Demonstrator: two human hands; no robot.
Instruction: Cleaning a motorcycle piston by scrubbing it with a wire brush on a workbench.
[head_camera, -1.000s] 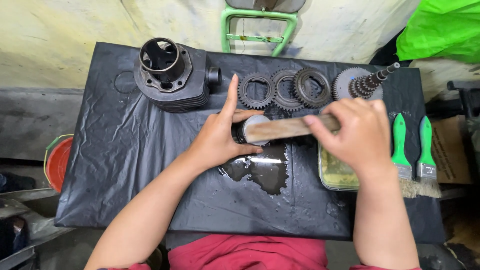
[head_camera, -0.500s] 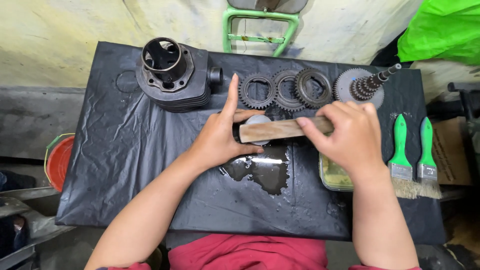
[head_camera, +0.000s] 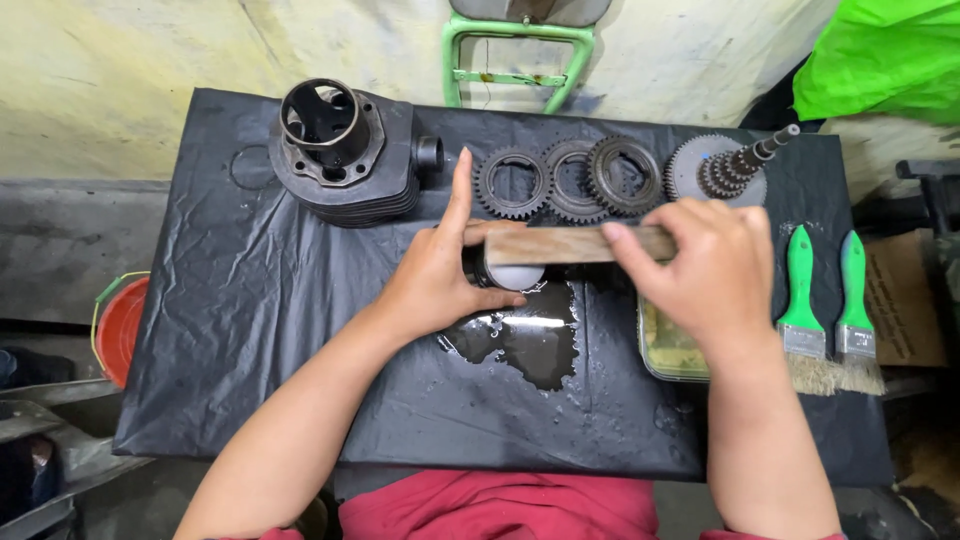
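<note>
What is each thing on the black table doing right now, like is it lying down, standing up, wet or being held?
left hand: steadying the round part
round part: on the sheet, under the wooden bar
wooden bar: level, gripped by the right hand
three gear rings: lying flat, in a row
gear shaft: lying tilted
engine cylinder: upright, opening up
two green brushes: lying side by side
puddle: wet on the black sheet

Between the hands, a matt, rough wooden block (head_camera: 565, 244) lies over a smooth, pale metal cylinder (head_camera: 515, 275). Below them, liquid (head_camera: 525, 340) shines glossy on crinkled black plastic sheeting (head_camera: 250, 300). Beyond them lie dull, dark metal gears (head_camera: 565, 180).
</note>
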